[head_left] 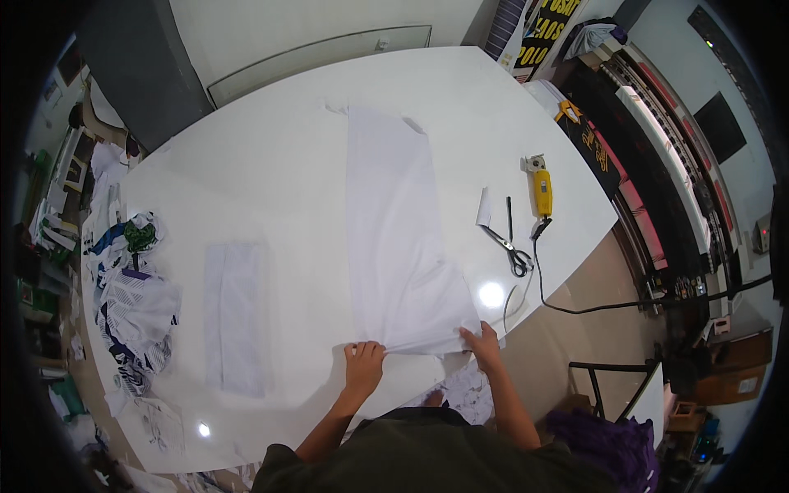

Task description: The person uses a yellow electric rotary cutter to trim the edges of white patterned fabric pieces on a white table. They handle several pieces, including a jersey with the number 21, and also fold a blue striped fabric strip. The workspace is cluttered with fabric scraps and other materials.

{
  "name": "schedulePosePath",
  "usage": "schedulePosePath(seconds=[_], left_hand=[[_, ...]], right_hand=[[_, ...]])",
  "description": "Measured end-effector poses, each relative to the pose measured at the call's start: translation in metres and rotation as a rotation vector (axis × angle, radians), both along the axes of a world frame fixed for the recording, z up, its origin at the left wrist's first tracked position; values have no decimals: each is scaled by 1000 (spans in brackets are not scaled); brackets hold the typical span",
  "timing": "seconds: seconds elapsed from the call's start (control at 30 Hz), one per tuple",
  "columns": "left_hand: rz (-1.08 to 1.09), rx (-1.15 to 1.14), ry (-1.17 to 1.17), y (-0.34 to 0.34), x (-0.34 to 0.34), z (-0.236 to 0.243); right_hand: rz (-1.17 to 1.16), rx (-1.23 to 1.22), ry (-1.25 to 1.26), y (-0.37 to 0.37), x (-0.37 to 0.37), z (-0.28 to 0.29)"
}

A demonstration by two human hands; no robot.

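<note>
A long piece of white fabric (pixel 394 222) lies lengthwise on the white table, wider and wrinkled at its near end. My left hand (pixel 364 367) has its fingers curled on the near left corner of the cloth. At the near right corner, my right hand (pixel 483 347) pinches the edge between thumb and fingers. Creases run across the fabric between the two hands. Its far end lies flat, with a small fold at the far right corner. A neat stack of folded white fabric (pixel 236 316) rests to the left, apart from both hands.
Right of the cloth lie scissors (pixel 511 251), a black pen-like stick (pixel 509 215), a small white piece (pixel 483 207) and a yellow electric cutter (pixel 542 189) with a black cable (pixel 567 311). Patterned fabric scraps (pixel 136 308) heap along the left edge. A large printer-like machine (pixel 657 148) stands right.
</note>
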State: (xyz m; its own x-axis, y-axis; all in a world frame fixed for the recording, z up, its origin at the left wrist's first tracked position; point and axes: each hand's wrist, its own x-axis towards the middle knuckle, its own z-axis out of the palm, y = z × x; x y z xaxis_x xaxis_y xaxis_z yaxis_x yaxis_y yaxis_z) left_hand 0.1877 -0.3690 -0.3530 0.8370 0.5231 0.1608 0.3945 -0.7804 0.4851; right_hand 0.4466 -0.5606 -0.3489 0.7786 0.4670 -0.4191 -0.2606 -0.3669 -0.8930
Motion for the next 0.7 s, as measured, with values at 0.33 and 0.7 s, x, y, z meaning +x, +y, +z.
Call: schedulePosePath(seconds=[0.33,0.7], left_hand=[[-180,-641,96,-18,-10,102],[3,-702,-110,165,116,141]], right_hand=[[-95,18,167,-44,-3,111],[370,352,336,113,182,118]])
